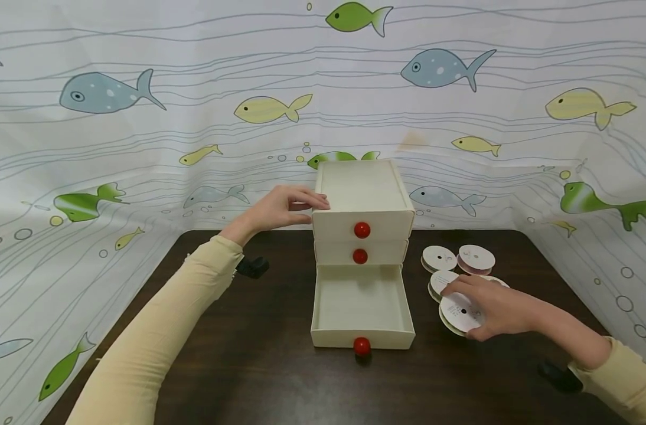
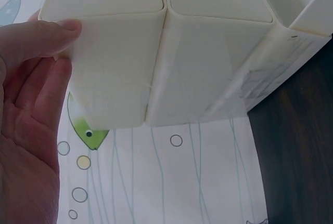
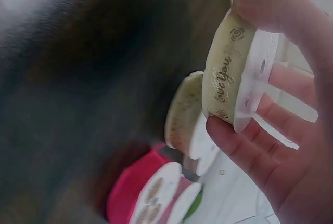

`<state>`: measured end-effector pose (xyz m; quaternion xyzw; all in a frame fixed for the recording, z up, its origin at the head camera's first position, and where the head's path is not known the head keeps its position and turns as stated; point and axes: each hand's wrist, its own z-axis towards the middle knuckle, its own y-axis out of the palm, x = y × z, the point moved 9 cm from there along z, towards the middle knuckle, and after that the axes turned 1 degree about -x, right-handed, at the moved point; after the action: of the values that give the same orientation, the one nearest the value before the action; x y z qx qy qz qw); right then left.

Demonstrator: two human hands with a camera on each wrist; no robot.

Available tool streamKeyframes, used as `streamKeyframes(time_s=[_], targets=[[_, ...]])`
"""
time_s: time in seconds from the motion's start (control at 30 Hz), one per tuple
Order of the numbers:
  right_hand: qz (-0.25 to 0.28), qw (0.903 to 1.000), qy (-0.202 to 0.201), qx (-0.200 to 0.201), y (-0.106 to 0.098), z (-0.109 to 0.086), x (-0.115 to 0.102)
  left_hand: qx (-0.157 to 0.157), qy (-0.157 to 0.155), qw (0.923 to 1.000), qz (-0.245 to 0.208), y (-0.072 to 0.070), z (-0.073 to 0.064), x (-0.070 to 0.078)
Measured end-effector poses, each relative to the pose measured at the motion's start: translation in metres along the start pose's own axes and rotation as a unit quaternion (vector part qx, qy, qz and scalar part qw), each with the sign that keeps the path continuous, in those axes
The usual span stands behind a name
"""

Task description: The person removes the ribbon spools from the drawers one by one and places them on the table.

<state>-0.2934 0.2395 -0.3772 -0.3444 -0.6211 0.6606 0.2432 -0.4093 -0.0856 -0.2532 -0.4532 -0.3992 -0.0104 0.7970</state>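
A white drawer cabinet with red knobs stands mid-table, its bottom drawer pulled out. My left hand rests at the cabinet's upper left edge with fingers relaxed; the left wrist view shows the thumb against the side panel. To the right of the drawer, my right hand pinches a ribbon spool between thumb and fingers. Cream ribbon printed "Love You" is wound on this spool, as seen in the right wrist view.
Several other ribbon spools lie beside the held one, including a white-faced spool and a pink-edged one. A red ribbon spool shows in the right wrist view. Fish-patterned sheeting surrounds the dark table.
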Motion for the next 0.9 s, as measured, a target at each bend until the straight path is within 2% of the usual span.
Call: streamKeyframes(time_s=[0.17, 0.43, 0.57, 0.8, 0.9], targets=[[0.013, 0.9999, -0.001, 0.001, 0.012, -0.006, 0.001, -0.002, -0.002, 1.0, 0.0, 0.0, 0.0, -0.001], [0.017, 0.999, -0.036, 0.017, 0.021, -0.014, -0.003, 0.0, -0.003, 1.0, -0.001, -0.001, 0.0, -0.001], [0.012, 0.9994, -0.034, 0.001, 0.027, -0.016, -0.003, 0.002, -0.002, 1.0, 0.0, 0.0, -0.001, -0.001], [0.033, 0.9979, -0.014, -0.054, 0.043, -0.02, 0.002, 0.0, 0.003, 1.0, 0.002, 0.001, -0.001, -0.001], [0.035, 0.9976, -0.016, -0.058, 0.046, -0.021, 0.003, 0.002, 0.006, 1.0, 0.003, 0.001, 0.0, -0.001]])
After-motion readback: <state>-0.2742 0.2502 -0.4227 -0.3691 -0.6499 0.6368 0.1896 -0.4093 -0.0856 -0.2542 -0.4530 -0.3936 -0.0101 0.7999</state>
